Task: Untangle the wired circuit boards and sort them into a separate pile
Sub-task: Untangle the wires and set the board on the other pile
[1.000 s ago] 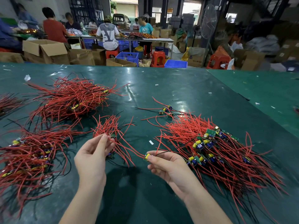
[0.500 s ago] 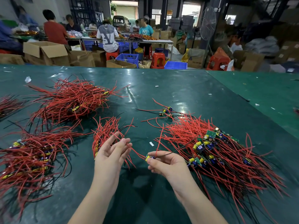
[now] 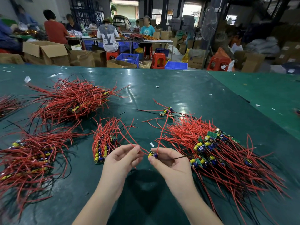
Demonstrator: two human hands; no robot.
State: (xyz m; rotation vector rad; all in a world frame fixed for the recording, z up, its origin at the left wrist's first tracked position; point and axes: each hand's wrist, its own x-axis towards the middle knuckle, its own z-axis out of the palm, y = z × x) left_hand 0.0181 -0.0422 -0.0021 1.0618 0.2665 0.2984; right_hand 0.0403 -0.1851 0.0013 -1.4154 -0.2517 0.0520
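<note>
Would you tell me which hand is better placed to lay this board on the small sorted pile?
Probably the left hand: it pinches the board's red wire beside the small pile; the right hand holding the board sits farther away.

Beyond our green table (image 3: 186,95) we see people seated at a long workbench (image 3: 155,41), open cardboard boxes (image 3: 45,51), blue crates (image 3: 128,58), red stools (image 3: 158,60) and a standing fan (image 3: 208,23). White scraps (image 3: 27,79) dot the table.

Glossy green table sheet (image 3: 162,95), seemingly plastic; smooth plastic-coated red wires (image 3: 71,101).
</note>
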